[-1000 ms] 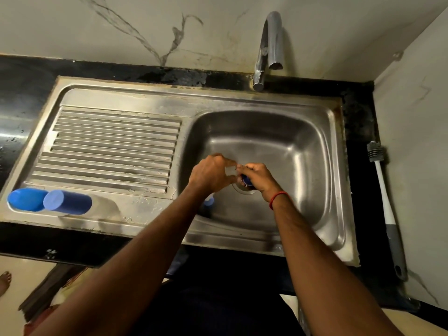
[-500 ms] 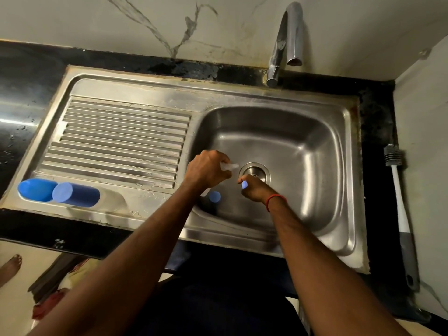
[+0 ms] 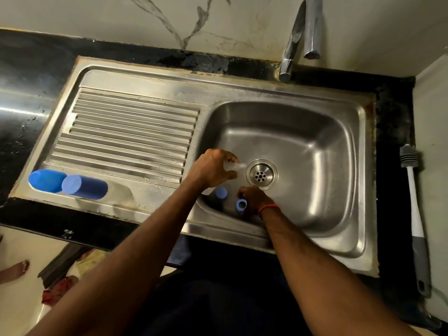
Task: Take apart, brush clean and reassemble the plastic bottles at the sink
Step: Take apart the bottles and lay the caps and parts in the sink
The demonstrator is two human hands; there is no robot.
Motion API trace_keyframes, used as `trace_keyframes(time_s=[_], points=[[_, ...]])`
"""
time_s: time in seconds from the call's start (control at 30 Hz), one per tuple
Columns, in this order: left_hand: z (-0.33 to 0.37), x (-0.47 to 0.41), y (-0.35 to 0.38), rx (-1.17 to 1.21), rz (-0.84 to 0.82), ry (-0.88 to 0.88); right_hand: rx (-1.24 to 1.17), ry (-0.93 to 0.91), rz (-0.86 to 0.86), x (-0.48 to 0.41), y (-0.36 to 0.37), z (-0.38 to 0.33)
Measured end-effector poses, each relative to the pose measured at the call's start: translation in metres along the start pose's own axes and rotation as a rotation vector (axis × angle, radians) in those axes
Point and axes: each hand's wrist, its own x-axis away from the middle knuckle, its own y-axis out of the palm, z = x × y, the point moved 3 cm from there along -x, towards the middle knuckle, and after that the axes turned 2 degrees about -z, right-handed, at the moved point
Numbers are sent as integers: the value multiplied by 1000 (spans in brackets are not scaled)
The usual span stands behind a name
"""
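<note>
Both apart | L hand grips clear part | R hand grips blue ring (in sink)

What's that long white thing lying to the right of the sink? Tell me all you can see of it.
It is a bottle brush: a ribbed grey-white head, a slim white shaft and a thicker grey handle, all plastic by the look of it. It lies flat on the black counter between sink rim and wall, head pointing away from the person. Nothing else touches it.
</note>
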Motion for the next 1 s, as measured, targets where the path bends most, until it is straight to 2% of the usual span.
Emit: trace_keyframes(time_s=[0.17,0.27,0.37,0.43,0.47,0.6,0.73,0.83,1.0], points=[[4,1,6,18,-48,4,-88,62,38,6,-17,10],[8,0,10,37,-56,-8,-239,49,238,15,-49,7],[15,-2,14,42,-69,-4,-699,77,421,37,-89,-6],[19,-4,18,37,-77,-5,-993,49,342,52,-108,-14],[21,-5,20,33,-76,-8,-1015,16,286,60,-115,-18],[27,-7,28,9,-85,-35,-815,-103,174,81,-129,-22],[31,-7,30,-13,-107,-33,-726,-115,260,83,-125,-15],[33,-6,29,-8,-92,-35,-573,-1,281,81,-115,-1],[24,-7,25,54,19,-43,-187,162,136,64,-80,23]])
